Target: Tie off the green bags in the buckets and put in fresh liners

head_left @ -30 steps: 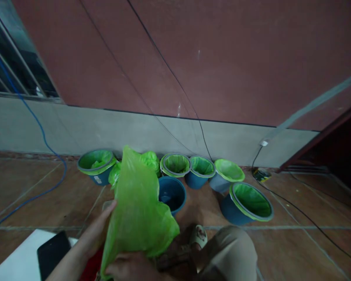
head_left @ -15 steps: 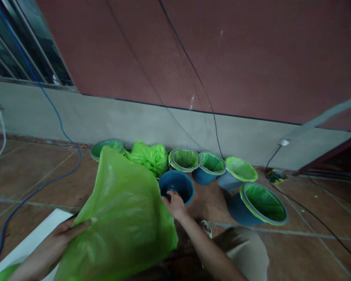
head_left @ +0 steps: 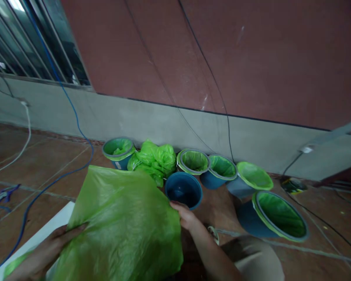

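Wall (head_left: 169, 70), maroon above grey, rises behind a brown tiled floor (head_left: 55, 156). A green bag (head_left: 119, 230) spreads across the foreground, just before an unlined blue bucket (head_left: 183, 181); green-lined bins (head_left: 250, 222) stand beyond and to the right. The right hand (head_left: 186, 216) holds the bag's right edge near the bucket's rim; the left hand (head_left: 51, 246) holds the bag's left edge.

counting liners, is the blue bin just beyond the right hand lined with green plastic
No: the blue bin just beyond the right hand shows its bare blue inside.
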Tool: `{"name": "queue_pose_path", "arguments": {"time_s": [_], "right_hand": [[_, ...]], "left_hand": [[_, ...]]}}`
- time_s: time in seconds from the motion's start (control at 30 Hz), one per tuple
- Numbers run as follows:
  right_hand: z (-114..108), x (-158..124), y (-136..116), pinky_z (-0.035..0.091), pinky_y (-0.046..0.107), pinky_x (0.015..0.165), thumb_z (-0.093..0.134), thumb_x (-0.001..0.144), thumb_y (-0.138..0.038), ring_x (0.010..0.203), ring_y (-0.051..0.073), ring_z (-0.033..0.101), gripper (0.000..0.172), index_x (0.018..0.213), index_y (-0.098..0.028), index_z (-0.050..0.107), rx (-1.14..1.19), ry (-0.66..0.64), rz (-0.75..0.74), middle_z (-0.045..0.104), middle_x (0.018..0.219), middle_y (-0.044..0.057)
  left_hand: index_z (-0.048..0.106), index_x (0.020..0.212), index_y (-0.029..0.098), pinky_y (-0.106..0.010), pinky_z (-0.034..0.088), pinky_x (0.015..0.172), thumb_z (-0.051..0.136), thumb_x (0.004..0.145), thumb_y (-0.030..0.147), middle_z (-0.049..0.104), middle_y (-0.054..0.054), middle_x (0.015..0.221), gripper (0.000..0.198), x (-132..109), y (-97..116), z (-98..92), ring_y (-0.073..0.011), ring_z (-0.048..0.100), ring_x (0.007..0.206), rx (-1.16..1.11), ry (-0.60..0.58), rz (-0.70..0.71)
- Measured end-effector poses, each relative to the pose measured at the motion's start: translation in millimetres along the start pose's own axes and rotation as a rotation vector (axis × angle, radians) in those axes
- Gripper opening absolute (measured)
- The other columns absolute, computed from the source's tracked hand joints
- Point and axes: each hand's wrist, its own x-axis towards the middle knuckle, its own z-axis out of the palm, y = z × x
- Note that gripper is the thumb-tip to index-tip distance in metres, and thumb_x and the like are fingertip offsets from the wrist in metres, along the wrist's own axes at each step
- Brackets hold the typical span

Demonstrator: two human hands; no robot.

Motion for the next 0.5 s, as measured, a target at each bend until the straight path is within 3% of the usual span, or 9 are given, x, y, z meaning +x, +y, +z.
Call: {"name": "queue_pose_path", "arguments": {"time_s": [0.07,0.17,0.27,0.37,0.5], "right_hand": [[-5.8,-12.4,-25.6,0.052,0.035,0.078,0.085,0.054,-0.027,0.073,0.021,0.070,0.044,0.093,-0.016,0.069,0.035,0.048,-0.091,0.075,0.080,0.003],[-13.1,-34.4,-69.7,0.052,0.035,0.080,0.084,0.055,-0.023,0.078,0.021,0.071,0.049,0.101,-0.020,0.067,0.059,0.146,-0.221,0.075,0.085,0.001],[-21.6,-58.9,-109.1,0.053,0.036,0.083,0.081,0.060,-0.025,0.087,0.023,0.071,0.047,0.105,-0.022,0.065,0.024,0.104,-0.349,0.075,0.091,0.001],[-35.3,-81.5,-137.3,0.053,0.034,0.083,0.078,0.064,-0.025,0.090,0.022,0.071,0.040,0.102,-0.022,0.066,0.012,0.107,-0.446,0.076,0.095,0.002],[-55.7,-106.0,-162.2,0.054,0.027,0.076,0.078,0.064,-0.021,0.080,0.016,0.071,0.036,0.098,-0.022,0.068,0.070,0.286,-0.508,0.076,0.090,-0.001]], "left_hand": [[0.069,0.069,0.031,-0.038,0.062,0.066,0.086,0.046,0.049,0.077,0.005,0.073,0.034,14.1,8.2,7.8,-0.0265,0.073,0.068,-0.069,-0.027,0.027],[0.068,0.069,0.026,-0.024,0.057,0.058,0.086,0.049,0.032,0.074,0.007,0.067,0.028,36.3,28.0,23.4,-0.0174,0.070,0.064,-0.171,0.036,0.151],[0.066,0.068,0.023,-0.018,0.052,0.053,0.083,0.052,0.025,0.071,0.009,0.062,0.024,50.5,53.8,41.3,-0.0124,0.065,0.059,-0.258,0.079,0.301],[0.066,0.073,0.021,-0.017,0.049,0.050,0.083,0.050,0.022,0.070,0.008,0.063,0.029,52.5,79.4,60.4,-0.0107,0.061,0.056,-0.307,0.002,0.382],[0.065,0.077,0.018,-0.018,0.049,0.054,0.080,0.050,0.020,0.069,0.006,0.065,0.031,42.2,107.6,88.7,-0.0107,0.061,0.059,-0.283,-0.055,0.452]]}}
